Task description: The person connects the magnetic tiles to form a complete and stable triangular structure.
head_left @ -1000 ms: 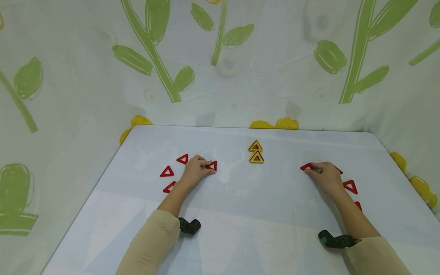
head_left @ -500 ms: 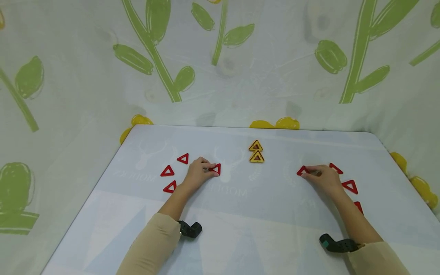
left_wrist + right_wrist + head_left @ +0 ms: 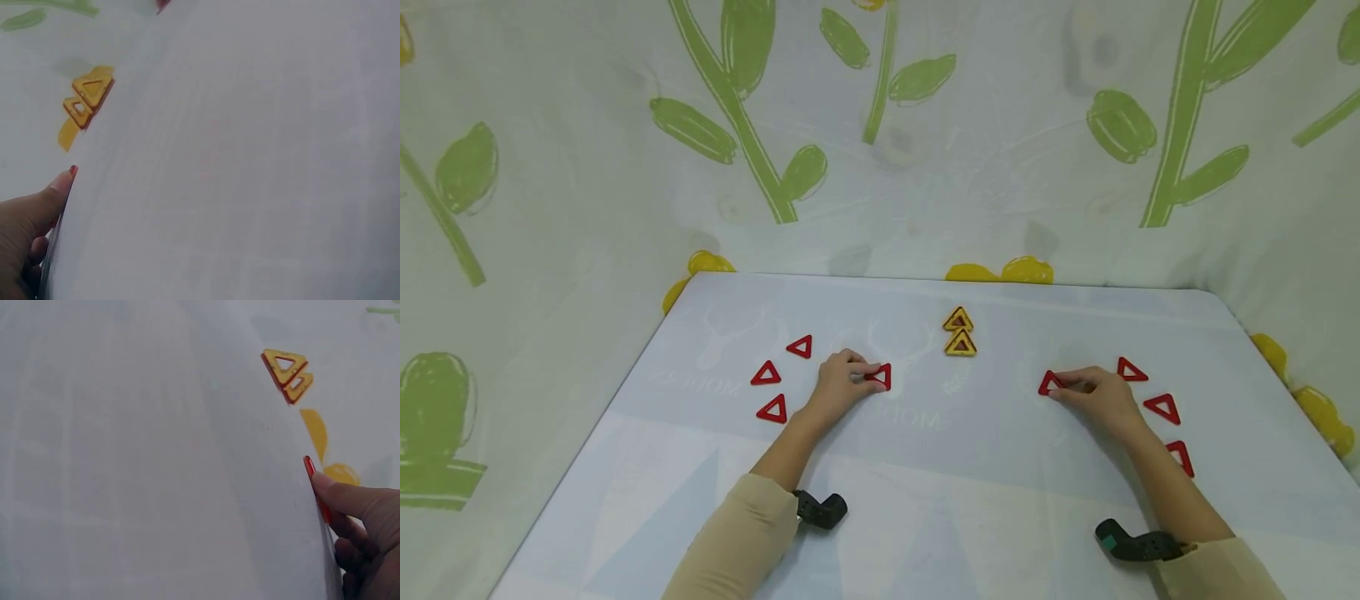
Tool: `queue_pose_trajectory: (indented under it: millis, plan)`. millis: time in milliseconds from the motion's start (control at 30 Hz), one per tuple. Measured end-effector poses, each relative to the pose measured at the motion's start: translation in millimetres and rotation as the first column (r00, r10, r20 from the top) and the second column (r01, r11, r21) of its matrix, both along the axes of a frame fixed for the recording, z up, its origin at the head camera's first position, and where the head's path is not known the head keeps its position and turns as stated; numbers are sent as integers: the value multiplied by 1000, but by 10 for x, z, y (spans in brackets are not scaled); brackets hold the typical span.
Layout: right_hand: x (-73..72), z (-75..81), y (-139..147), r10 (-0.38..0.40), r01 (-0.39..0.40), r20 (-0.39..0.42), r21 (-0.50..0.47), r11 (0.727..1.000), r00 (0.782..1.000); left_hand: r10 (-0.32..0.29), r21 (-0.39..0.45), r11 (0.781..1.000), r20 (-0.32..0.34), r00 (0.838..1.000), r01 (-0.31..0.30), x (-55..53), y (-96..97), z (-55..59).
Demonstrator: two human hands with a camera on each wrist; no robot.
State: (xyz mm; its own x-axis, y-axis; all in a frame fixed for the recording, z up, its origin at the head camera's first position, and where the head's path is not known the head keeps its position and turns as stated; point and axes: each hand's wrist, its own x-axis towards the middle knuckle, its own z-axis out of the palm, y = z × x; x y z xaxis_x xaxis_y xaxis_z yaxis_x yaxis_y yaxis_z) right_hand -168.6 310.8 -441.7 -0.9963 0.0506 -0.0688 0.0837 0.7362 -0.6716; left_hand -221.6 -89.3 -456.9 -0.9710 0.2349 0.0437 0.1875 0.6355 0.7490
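Between thumb and fingers, my left hand [image 3: 841, 385] pinches a red triangle [image 3: 888, 377] with an open centre, left of the table's middle. My right hand [image 3: 1101, 400] pinches another red triangle [image 3: 1047, 384] on the right side; in the right wrist view this red triangle [image 3: 309, 467] appears edge-on. Two yellow triangles with reddish edges, a far one [image 3: 958, 318] and a near one [image 3: 960, 342], lie tip to base between the hands and farther back. Both hands are apart from them.
Several loose red triangles lie by the left forearm, among them one [image 3: 766, 372]; others lie by the right forearm, such as one [image 3: 1163, 407]. The pale table [image 3: 880, 517] meets a leaf-patterned curtain [image 3: 1000, 167] at its back edge. Each wrist carries a black camera [image 3: 823, 510].
Both hands have slid inward and slightly toward the person with their red triangles, narrowing the gap between them. The yellow pair and the loose red triangles stay put.
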Motion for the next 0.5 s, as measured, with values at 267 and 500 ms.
queue_pose_trajectory:
  millis: [267, 500]
  plan:
    - [34, -2, -63, 18, -18, 1, -15, 1000, 1000, -16, 11, 1000, -71, 997, 17, 48, 47, -55]
    - [44, 6, -115, 42, -42, -14, -4, 999, 999, -26, 5, 1000, -120, 992, 27, 77, 91, -96]
